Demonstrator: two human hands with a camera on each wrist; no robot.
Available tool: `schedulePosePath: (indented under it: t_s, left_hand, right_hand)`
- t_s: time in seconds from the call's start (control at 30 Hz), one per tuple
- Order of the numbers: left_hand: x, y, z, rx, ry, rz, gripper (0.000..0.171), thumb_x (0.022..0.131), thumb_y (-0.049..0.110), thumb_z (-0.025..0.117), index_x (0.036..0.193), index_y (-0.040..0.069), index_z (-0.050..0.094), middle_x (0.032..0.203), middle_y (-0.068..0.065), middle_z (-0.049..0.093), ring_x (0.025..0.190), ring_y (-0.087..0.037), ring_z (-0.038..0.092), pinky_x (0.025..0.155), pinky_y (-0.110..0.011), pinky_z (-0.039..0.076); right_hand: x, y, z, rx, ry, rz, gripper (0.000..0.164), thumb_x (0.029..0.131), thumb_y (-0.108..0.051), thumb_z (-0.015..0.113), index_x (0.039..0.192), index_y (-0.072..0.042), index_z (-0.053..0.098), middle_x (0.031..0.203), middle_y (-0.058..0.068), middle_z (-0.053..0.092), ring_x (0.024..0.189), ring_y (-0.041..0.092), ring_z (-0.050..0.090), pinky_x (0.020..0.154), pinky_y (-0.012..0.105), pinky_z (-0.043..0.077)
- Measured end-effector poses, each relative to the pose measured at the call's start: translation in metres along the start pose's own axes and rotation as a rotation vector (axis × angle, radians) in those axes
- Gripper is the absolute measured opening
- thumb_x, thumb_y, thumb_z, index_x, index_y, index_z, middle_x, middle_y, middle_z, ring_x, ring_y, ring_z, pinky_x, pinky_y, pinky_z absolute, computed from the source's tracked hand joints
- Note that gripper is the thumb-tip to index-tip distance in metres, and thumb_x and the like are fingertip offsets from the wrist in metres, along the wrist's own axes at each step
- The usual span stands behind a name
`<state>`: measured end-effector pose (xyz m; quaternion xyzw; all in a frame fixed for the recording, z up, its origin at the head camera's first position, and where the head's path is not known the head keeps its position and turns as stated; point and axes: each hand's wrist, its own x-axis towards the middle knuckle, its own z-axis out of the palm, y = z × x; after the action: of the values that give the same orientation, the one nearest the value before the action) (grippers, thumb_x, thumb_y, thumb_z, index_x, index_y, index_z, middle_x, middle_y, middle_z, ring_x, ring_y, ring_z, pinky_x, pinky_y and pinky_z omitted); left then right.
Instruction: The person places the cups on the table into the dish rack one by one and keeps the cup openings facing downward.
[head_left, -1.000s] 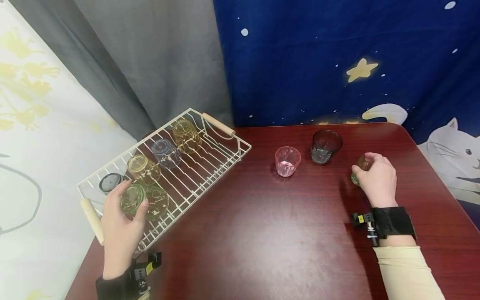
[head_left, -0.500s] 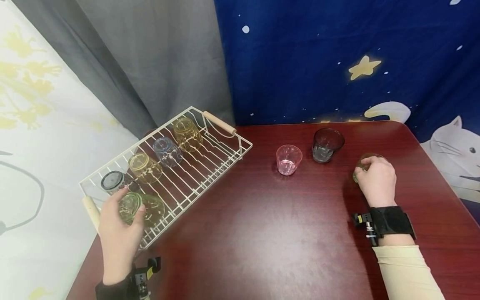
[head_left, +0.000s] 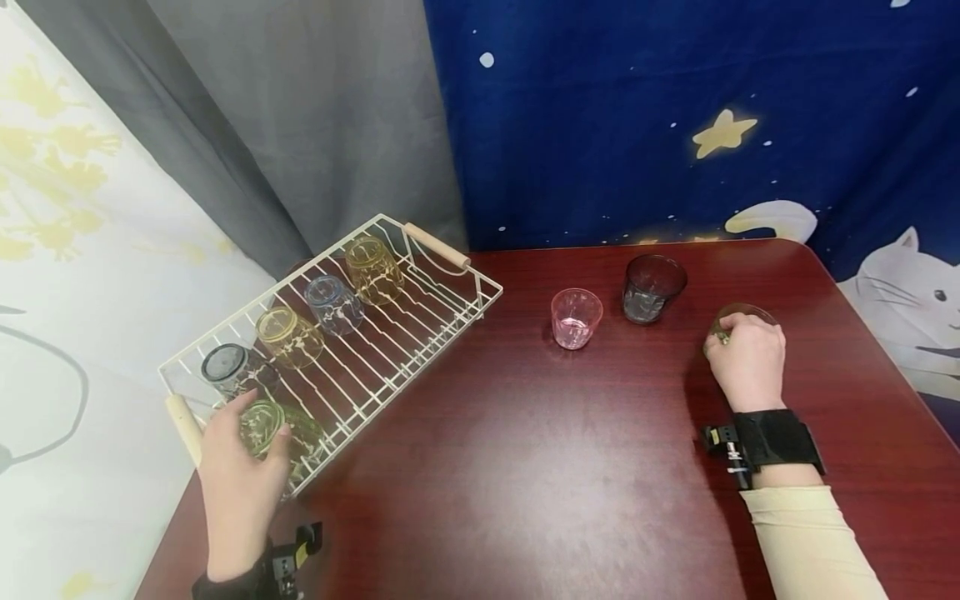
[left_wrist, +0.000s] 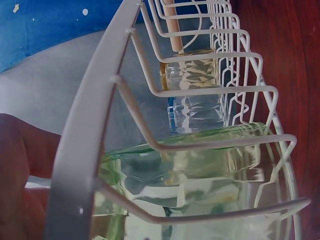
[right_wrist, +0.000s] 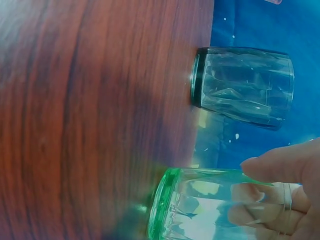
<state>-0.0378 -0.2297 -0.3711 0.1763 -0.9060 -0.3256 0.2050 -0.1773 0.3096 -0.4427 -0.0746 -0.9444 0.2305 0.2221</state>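
My left hand (head_left: pixel 243 479) grips an upside-down green glass (head_left: pixel 262 429) at the near-left end of the white wire rack (head_left: pixel 420 371). The left wrist view shows this glass's body (left_wrist: pixel 200 185) behind the rack wires, its base toward my fingers. Off at the right side of the table, my right hand (head_left: pixel 750 362) pinches the rim of a second green glass (right_wrist: pixel 195 210). That one stands upright, its thick base at the tabletop. In the head view my fingers cover much of it. A dark grey glass (head_left: pixel 652 290) stands to its left.
Upside down in the rack stand a grey glass (head_left: pixel 238 371), a yellow glass (head_left: pixel 288 337), a blue glass (head_left: pixel 333 307) and an amber glass (head_left: pixel 373 271). A pink glass (head_left: pixel 575 321) is upright on the red-brown table (head_left: pixel 525 467). Curtains (head_left: pixel 570 125) hang behind.
The left hand has lowered the green glass into the rack, down beside the grey one. The right hand has shifted slightly, and more of its glass's rim now shows.
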Motion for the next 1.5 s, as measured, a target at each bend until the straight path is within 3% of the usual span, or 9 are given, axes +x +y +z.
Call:
schedulePosePath:
  t_s: [0.23,0.53,0.83,1.13,1.5]
  left_hand:
    - [-0.004,-0.003,0.000,0.036,-0.036,-0.024,0.058,0.085,0.002,0.063,0.140,-0.002,0.044,0.142,-0.029,0.043,0.135,-0.044,0.036,0.112,-0.059,0.029]
    - [-0.007,-0.006,0.002,0.024,-0.022,-0.033,0.054,0.086,-0.001,0.059,0.138,-0.005,0.044,0.141,-0.030,0.041,0.135,-0.045,0.033,0.112,-0.060,0.028]
    - [-0.009,-0.007,0.003,0.047,-0.008,-0.018,0.051,0.088,-0.001,0.054,0.137,-0.009,0.042,0.143,-0.033,0.034,0.138,-0.048,0.027,0.113,-0.063,0.022]
    - [-0.010,-0.007,0.003,0.062,-0.006,0.007,0.049,0.090,0.002,0.055,0.137,-0.009,0.043,0.150,-0.031,0.029,0.142,-0.049,0.021,0.114,-0.065,0.018]
    - [-0.005,-0.003,0.005,0.044,0.013,0.045,0.043,0.090,0.007,0.058,0.129,-0.009,0.051,0.145,-0.031,0.037,0.137,-0.050,0.028,0.114,-0.063,0.021]
  right_hand:
    - [0.000,0.002,0.002,-0.010,-0.046,-0.011,0.029,0.080,-0.005,0.056,0.101,0.014,0.061,0.102,0.037,0.060,0.103,0.053,0.053,0.101,0.063,0.032]
    - [0.000,0.001,0.003,-0.020,-0.040,-0.052,0.028,0.077,-0.003,0.061,0.100,0.014,0.062,0.099,0.036,0.061,0.099,0.053,0.054,0.097,0.060,0.035]
    - [0.000,-0.002,0.005,-0.045,-0.051,-0.064,0.027,0.079,-0.003,0.061,0.101,0.012,0.061,0.100,0.035,0.062,0.100,0.053,0.055,0.101,0.061,0.032]
    - [-0.004,-0.005,0.000,-0.076,-0.016,-0.068,0.022,0.080,-0.004,0.061,0.099,0.007,0.061,0.095,0.032,0.062,0.094,0.052,0.056,0.090,0.060,0.038]
    - [-0.012,-0.002,-0.004,-0.074,0.060,-0.058,0.020,0.080,-0.004,0.067,0.098,0.005,0.066,0.087,0.028,0.067,0.083,0.048,0.060,0.079,0.060,0.041]
